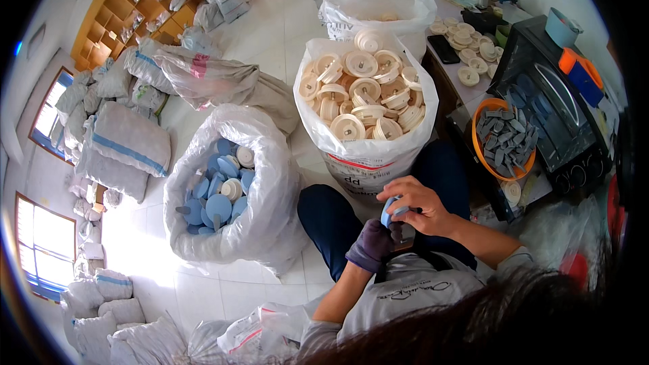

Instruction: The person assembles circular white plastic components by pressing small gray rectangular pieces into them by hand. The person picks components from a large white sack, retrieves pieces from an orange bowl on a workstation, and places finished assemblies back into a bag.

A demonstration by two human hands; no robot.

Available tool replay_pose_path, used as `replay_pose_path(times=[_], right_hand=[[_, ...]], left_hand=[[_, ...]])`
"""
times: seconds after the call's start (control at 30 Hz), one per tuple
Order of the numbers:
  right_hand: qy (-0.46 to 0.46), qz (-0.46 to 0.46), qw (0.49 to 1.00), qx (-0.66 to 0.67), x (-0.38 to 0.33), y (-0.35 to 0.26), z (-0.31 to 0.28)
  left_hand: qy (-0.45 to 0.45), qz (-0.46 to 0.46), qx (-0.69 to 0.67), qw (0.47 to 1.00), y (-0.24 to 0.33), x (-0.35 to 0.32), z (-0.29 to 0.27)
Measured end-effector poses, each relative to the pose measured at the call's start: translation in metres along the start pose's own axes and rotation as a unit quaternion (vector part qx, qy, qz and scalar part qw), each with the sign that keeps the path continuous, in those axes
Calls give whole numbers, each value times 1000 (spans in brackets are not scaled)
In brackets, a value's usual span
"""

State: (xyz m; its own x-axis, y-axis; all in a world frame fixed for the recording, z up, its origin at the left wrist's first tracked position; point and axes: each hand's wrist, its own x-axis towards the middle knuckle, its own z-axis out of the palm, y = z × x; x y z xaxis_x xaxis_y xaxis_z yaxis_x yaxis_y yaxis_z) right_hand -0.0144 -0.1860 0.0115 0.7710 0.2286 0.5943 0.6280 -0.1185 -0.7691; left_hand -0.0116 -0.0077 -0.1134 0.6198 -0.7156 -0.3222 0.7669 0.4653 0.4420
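Above my lap, both hands meet at a round light-blue plastic disc [388,213]. My left hand [368,247], in a purple-grey glove, is closed at its lower edge. The bare fingers of my right hand [420,204] bend over the disc from above and right; what lies under those fingertips is hidden. Beyond my knees stands a white sack [365,169] full of cream round plastic parts [365,88] with small metal centres. To the left, a clear plastic bag [280,189] holds blue discs [218,207], some with a grey tab or cream side showing.
On my right, a table bears an orange basin [478,143] of small grey plastic clips [503,136], a black oven [551,105], loose cream parts [468,76] and a phone [443,49]. Another open bag [378,0] stands behind the sack. Stuffed sacks [128,138] line the left wall.
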Motion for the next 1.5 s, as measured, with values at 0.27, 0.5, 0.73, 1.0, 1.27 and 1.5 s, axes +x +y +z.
replay_pose_path(times=[0.27,0.5,0.73,1.0,1.27,1.5], right_hand=[[21,61,998,-16,-11,1,-12],[-66,29,997,40,-3,-10,-7],[-22,211,966,145,-19,-9,-8],[-7,53,997,-55,-23,-11,-5],[38,411,893,182,-44,3,5],[21,481,839,252,-71,17,14]], left_hand=[[-130,-169,-375,902,4,-8,19],[18,-62,-226,972,-5,-4,19],[-43,-35,-268,962,27,-12,14],[31,66,-59,996,27,-10,19],[144,311,397,852,50,-16,63],[-102,184,388,898,76,-29,67]])
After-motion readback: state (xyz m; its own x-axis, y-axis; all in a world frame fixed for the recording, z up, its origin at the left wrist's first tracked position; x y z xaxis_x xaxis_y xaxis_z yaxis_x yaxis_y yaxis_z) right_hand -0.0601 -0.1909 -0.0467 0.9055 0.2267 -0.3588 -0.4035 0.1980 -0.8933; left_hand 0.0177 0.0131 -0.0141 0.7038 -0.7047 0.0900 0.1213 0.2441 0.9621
